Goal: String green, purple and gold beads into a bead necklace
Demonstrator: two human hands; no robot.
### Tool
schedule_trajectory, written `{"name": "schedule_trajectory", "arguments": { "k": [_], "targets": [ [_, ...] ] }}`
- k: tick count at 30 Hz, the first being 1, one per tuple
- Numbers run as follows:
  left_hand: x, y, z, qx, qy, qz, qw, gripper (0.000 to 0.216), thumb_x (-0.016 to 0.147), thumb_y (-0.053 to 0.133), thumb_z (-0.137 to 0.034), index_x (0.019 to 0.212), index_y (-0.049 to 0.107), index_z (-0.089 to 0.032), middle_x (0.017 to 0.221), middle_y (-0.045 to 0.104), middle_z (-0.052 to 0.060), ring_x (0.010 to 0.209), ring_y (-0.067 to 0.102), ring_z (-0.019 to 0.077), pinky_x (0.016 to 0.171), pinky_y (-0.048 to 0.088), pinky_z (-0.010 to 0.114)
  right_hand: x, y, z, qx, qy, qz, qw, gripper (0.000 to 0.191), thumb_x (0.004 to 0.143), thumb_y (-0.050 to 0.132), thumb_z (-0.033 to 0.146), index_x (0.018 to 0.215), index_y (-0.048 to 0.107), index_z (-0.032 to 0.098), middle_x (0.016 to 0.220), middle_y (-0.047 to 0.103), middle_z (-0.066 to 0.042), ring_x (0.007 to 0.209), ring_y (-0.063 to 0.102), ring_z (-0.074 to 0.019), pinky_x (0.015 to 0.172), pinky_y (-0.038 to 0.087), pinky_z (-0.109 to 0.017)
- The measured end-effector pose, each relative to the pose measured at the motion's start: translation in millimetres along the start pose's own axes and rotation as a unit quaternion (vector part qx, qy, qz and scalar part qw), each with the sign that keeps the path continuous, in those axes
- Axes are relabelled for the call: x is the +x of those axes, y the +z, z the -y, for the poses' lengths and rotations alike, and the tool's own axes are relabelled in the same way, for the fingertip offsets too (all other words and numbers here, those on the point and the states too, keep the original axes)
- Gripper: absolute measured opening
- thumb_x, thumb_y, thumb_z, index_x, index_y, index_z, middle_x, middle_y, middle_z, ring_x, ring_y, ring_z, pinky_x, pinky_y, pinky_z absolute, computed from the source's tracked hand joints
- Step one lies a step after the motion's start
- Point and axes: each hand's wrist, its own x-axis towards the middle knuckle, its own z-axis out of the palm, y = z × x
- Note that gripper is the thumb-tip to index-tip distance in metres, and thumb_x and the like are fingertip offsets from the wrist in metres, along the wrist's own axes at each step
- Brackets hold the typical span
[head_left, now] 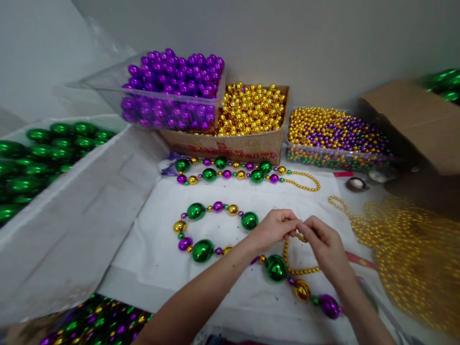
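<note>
A bead necklace (276,268) with large green, gold and purple balls curves across a white cloth (154,230). Its thin gold bead strand (286,251) rises to where my two hands meet. My left hand (276,226) is closed in a pinch at this strand, its fingertips touching those of the right. Pinched there too, my right hand (321,242) covers part of the strand. The exact bit between the fingertips is hidden. Behind the hands, another bead necklace (227,174) lies in a long loop, its gold strand to the right.
At the back stand a clear bin of purple balls (172,112), a cardboard box of gold balls (230,145) and a tub of small mixed beads (334,155). A white box wall (82,215) rises at left. Gold bead strands (413,268) heap at right, near a tape roll (356,184).
</note>
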Motion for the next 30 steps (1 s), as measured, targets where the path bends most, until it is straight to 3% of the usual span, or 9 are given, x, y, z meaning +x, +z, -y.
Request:
{"name": "schedule_trajectory", "arguments": {
  "k": [5,8,10,13,15,19,22,26,30],
  "targets": [
    [-7,-5,11,-0.014,0.036,0.095,0.995,0.024,0.078,0.063,-0.037,0.078,0.062,-0.013,0.064,0.057,0.000,0.058,0.051,0.0091,0.056,0.039,0.021,-9,-20,2,0.240,0.184,-0.027,0.953,0.028,0.068,0.076,0.038,0.065,0.055,0.020,0.060,0.044,0.004,0.052,0.036,-0.0085,0.044,0.028,-0.018],
    [-11,-8,15,-0.034,0.059,0.122,0.990,0.022,0.078,0.063,-0.035,0.080,0.062,-0.013,0.069,0.061,0.003,0.069,0.058,0.0124,0.070,0.044,0.026,-12,-28,-2,0.282,0.214,-0.072,0.932,0.026,0.064,0.080,0.035,0.069,0.058,0.021,0.067,0.050,0.003,0.059,0.044,-0.0090,0.049,0.036,-0.016],
    [-12,-9,16,-0.037,0.069,0.116,0.990,0.018,0.079,0.061,-0.031,0.082,0.061,-0.013,0.066,0.059,0.001,0.065,0.056,0.0119,0.067,0.043,0.025,-11,-29,-6,0.264,0.207,-0.095,0.937,0.026,0.064,0.079,0.037,0.069,0.058,0.022,0.067,0.051,0.002,0.060,0.045,-0.0098,0.049,0.037,-0.017],
    [-12,-9,15,-0.001,0.077,0.054,0.996,0.013,0.080,0.056,-0.025,0.080,0.061,-0.013,0.058,0.053,-0.002,0.052,0.046,0.0084,0.054,0.037,0.022,-8,-30,-12,0.139,0.139,-0.084,0.977,0.025,0.072,0.070,0.042,0.066,0.057,0.022,0.061,0.049,0.002,0.056,0.043,-0.0120,0.050,0.037,-0.022],
    [-10,-9,12,0.052,0.091,-0.006,0.994,0.011,0.080,0.056,-0.022,0.077,0.062,-0.013,0.057,0.052,-0.003,0.051,0.043,0.0077,0.053,0.034,0.021,-8,-33,-11,-0.028,0.031,-0.080,0.996,0.023,0.078,0.063,0.043,0.067,0.061,0.023,0.070,0.055,-0.002,0.066,0.049,-0.0168,0.057,0.041,-0.029],
    [-6,-6,8,0.121,0.119,-0.052,0.984,0.011,0.080,0.054,-0.021,0.075,0.061,-0.014,0.059,0.056,-0.003,0.057,0.048,0.0087,0.059,0.037,0.021,-19,-40,7,-0.324,-0.188,-0.093,0.923,0.021,0.084,0.056,0.039,0.078,0.069,0.024,0.104,0.061,-0.008,0.100,0.051,-0.0289,0.084,0.039,-0.045],
    [-5,3,6,0.134,0.138,-0.027,0.981,0.013,0.082,0.053,-0.023,0.077,0.062,-0.014,0.062,0.058,-0.002,0.060,0.051,0.0096,0.061,0.039,0.021,-29,-37,29,-0.333,-0.238,-0.040,0.912,0.021,0.087,0.053,0.036,0.077,0.067,0.025,0.102,0.061,-0.007,0.099,0.053,-0.0259,0.087,0.039,-0.043],
    [-6,16,10,0.128,0.139,0.018,0.982,0.016,0.085,0.048,-0.021,0.084,0.062,-0.015,0.067,0.058,-0.002,0.059,0.051,0.0088,0.060,0.041,0.021,-27,-23,31,-0.233,-0.128,0.011,0.964,0.021,0.090,0.048,0.039,0.081,0.060,0.024,0.109,0.059,-0.006,0.090,0.058,-0.0204,0.071,0.046,-0.031],
    [-4,23,22,0.151,0.162,-0.048,0.974,0.015,0.083,0.051,-0.018,0.080,0.065,-0.014,0.076,0.060,0.001,0.073,0.056,0.0118,0.069,0.045,0.022,-15,-13,1,-0.198,-0.001,-0.008,0.980,0.024,0.091,0.043,0.042,0.083,0.055,0.023,0.071,0.058,0.001,0.055,0.050,-0.0143,0.054,0.040,-0.026]
  ]
}}
